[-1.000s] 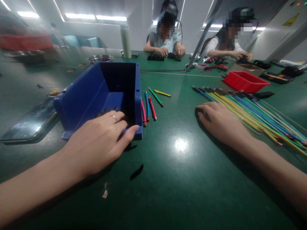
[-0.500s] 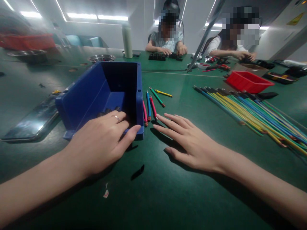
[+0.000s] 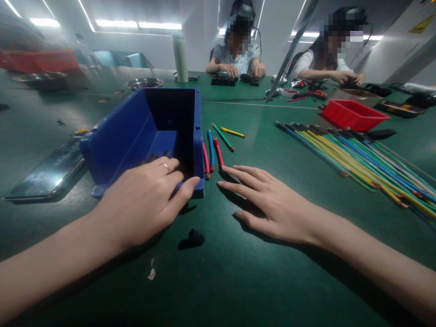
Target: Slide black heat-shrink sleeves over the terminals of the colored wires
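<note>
My left hand (image 3: 146, 200) reaches over the front lip of a blue bin (image 3: 117, 136), its thumb apart at the right corner. Its fingertips are hidden inside, beside dark pieces (image 3: 151, 159) that I cannot make out clearly. My right hand (image 3: 272, 202) is open, palm down with fingers spread, just above or on the green table (image 3: 259, 286). Its fingertips lie at the lower end of a short red cable (image 3: 218, 152). Beside that are a pink cable (image 3: 205, 159), a blue one (image 3: 211, 150), a green one (image 3: 223, 137) and a yellow one (image 3: 232, 132). A small black sleeve (image 3: 195, 237) sits in front of the bin.
Several long coloured cables (image 3: 361, 159) lie at right, below a red tray (image 3: 354, 116). A phone-like slab (image 3: 47, 170) rests left of the bin. Farther back stand a metal bowl (image 3: 145, 83) and a pale bottle (image 3: 180, 59). Two people work across the table.
The small black sleeve in front of the bin has turned, from a thin dark sliver to a rounded piece. Both my hands have stayed almost still.
</note>
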